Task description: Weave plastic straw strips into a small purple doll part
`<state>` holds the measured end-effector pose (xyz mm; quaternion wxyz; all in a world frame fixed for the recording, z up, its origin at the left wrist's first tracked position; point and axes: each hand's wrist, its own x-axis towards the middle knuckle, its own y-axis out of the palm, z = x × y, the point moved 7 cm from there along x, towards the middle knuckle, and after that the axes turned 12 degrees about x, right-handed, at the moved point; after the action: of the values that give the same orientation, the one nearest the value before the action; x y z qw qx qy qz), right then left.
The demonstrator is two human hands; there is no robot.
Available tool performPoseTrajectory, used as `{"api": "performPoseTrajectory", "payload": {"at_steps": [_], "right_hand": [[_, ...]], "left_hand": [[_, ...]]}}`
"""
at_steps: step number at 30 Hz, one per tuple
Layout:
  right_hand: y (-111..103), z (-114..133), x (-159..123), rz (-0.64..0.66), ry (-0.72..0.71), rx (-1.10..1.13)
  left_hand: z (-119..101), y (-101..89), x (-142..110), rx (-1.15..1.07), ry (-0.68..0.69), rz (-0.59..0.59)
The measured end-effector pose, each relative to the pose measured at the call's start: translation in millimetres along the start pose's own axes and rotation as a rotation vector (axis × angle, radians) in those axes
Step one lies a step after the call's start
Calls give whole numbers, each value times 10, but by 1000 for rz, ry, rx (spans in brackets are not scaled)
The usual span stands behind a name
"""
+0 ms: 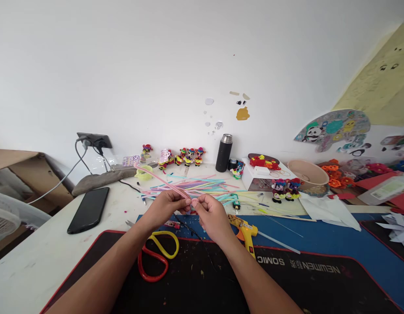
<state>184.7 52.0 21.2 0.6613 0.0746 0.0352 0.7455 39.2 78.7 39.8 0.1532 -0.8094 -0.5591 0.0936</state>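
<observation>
A pink pipe cleaner (162,181) runs up and to the left from between my hands. My left hand (167,207) is closed, pinching it between thumb and finger. Right beside it, my right hand (212,216) is closed too, its thumb and finger pinching the same pipe cleaner near one end, which is mostly hidden by the fingertips. Many pastel pipe cleaners (202,185) lie in a loose pile just behind my hands. Below my left wrist are scissors (152,268) with one red and one yellow handle loop. A yellow glue gun (247,231) lies to the right of my right hand.
A black mat (286,279) covers the front of the desk. A phone (88,210) lies at left. Behind stand a black thermos (224,153), several small fuzzy figures (189,157), a white box (263,174) and a beige bowl (308,172). A dark cord crosses the mat.
</observation>
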Motion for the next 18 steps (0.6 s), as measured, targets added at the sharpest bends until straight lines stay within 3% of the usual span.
{"api": "performPoseTrajectory", "payload": {"at_steps": [4,10,18], "right_hand": [[9,-6,-6,37,-2,-74],[52,29,-41,85,-57,-288],[75,10,-47,88,-43,-300]], "left_hand": [[-26,-98,-18,141,57,-87],[20,-69,-29,213,29,93],[16,-59,-41,195,26,151]]}}
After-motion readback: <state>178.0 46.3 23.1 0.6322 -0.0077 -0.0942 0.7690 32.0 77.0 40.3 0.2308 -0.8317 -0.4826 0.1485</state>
